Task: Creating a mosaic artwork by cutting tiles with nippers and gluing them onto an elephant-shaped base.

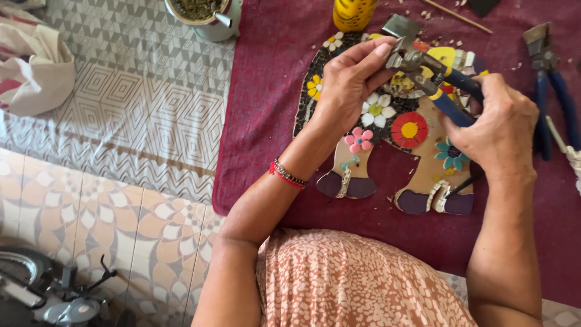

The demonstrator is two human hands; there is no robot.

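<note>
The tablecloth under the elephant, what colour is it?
The tablecloth is dark red, almost maroon, seen clearly in the head view.

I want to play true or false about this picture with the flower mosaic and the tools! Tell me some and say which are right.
1. The right hand holds blue-handled nippers. True.
2. The mosaic piece lies on a green cloth. False: the cloth is dark red.
3. The left hand touches the nippers' metal head. True.
4. The left wrist is bare. False: it wears a red and dark bracelet.
5. A second pair of blue-handled pliers lies on the cloth at the right. True.
</note>
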